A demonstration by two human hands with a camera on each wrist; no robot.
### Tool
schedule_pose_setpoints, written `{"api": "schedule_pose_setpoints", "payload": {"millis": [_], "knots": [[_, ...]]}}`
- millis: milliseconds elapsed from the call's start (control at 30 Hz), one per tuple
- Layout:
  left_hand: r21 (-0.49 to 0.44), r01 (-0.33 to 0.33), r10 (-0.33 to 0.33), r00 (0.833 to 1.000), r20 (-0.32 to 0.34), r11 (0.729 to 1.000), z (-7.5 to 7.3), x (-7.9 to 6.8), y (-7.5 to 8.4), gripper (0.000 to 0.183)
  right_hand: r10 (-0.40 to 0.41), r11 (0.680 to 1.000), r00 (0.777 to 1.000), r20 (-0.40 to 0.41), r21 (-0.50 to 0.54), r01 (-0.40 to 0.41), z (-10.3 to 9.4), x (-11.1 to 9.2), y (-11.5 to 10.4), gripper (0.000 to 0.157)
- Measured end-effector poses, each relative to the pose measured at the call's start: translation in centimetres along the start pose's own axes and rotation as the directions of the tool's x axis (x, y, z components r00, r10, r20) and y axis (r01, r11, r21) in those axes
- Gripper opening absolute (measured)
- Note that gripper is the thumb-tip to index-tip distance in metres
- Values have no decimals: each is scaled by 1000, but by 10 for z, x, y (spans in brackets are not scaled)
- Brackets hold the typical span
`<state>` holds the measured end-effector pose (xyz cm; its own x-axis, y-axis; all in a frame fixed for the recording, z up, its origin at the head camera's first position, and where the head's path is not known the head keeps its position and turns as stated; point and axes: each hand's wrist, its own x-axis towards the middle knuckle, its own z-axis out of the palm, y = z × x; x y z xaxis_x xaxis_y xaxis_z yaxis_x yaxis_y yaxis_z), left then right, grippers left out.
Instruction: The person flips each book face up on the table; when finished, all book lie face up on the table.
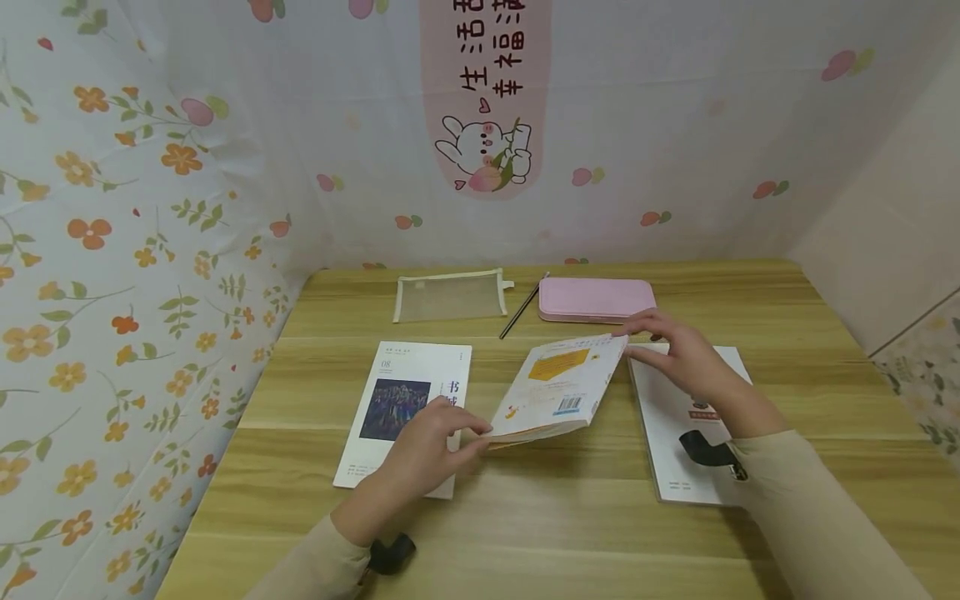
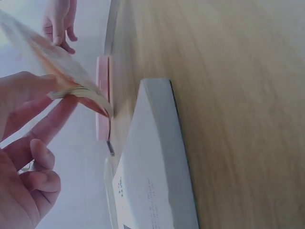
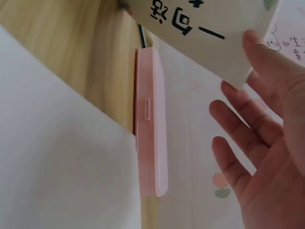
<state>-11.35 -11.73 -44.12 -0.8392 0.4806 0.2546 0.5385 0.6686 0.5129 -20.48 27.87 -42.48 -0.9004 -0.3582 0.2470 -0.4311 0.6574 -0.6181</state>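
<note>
A thin white paperback book [image 1: 555,387] with an orange patch and a barcode is held tilted above the table. My left hand [image 1: 431,442] pinches its near left corner between thumb and fingers, as the left wrist view also shows at the book's edge [image 2: 88,93]. At the far right corner, my right hand [image 1: 686,358] pinches the book between thumb and index finger, the other fingers spread apart. Below my left hand lies a white book [image 1: 401,367] with a dark blue picture. Another white book [image 1: 663,442] lies partly under my right forearm.
Along the back of the wooden table [image 1: 540,533] are a mesh zip pouch [image 1: 453,298], a dark thin pen-like stick [image 1: 521,310] and a pink pencil case [image 1: 596,298]. Patterned cloth [image 1: 637,125] hangs behind the table and at the left.
</note>
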Motion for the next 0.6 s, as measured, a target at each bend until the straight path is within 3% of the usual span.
{"api": "schedule_pose_setpoints", "payload": {"millis": [233,400,600], "knots": [[-128,-39,21,990,-139,991,-2,-2,-1,12,10,993,983,-181,118,11,-2,5,-10,25],[-186,-36,5,987,-161,982,-3,-1,3,11,31,975,959,-280,221,33,-2,9,-16,21],[-250,-34,-11,984,-177,968,-3,-2,8,12,74,973,941,-331,231,5,1,13,-22,19]]}}
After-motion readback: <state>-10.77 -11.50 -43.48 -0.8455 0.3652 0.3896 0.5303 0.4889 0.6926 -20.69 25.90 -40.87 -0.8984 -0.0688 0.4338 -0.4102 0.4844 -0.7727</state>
